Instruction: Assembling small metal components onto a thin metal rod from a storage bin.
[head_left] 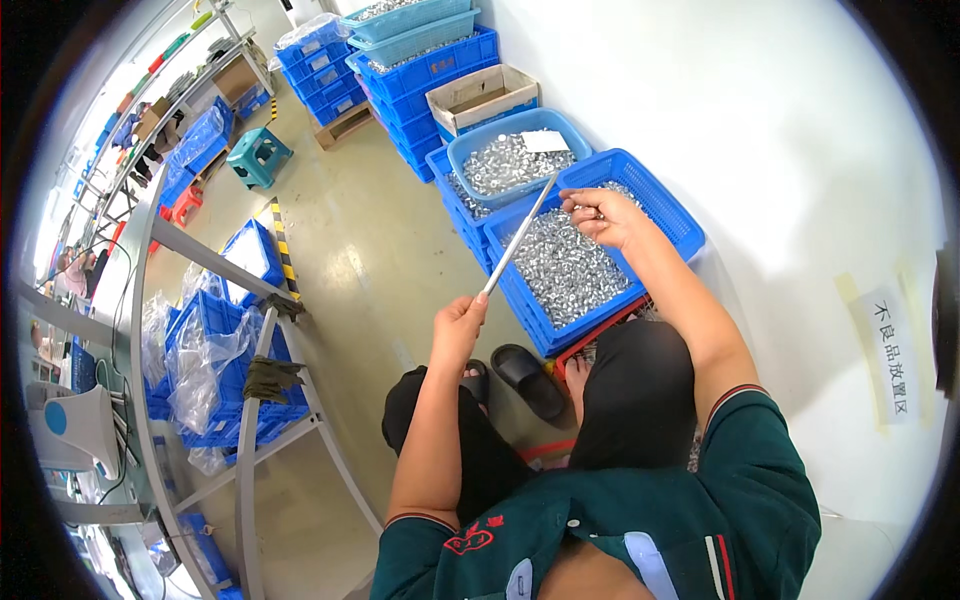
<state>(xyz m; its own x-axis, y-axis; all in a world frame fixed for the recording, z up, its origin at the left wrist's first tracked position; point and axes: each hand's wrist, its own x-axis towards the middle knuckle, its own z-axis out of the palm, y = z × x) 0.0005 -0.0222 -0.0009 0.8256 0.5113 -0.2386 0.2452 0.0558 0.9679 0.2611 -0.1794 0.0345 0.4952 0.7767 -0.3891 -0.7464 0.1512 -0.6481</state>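
Observation:
My left hand (pixel 460 322) is closed round the lower end of a thin silver rod (pixel 520 236). The rod slants up and away to the right, over the edge of a blue basket (pixel 672 212) full of small silver metal parts (pixel 570 268). Above those parts is my right hand (pixel 603 214), its fingers drawn together beside the rod's far end. What it pinches, if anything, is too small to make out. Just beyond, a light-blue tub (pixel 462 150) holds more small metal parts, with a white card (pixel 545 141) lying on them.
Stacked blue crates (pixel 405 105) and a cardboard box (pixel 480 95) stand along the white wall at the back. To my left are a metal frame (pixel 250 440), plastic-wrapped blue crates (pixel 225 350) and a teal stool (pixel 258 157). A black slipper (pixel 528 382) is on the floor near my feet.

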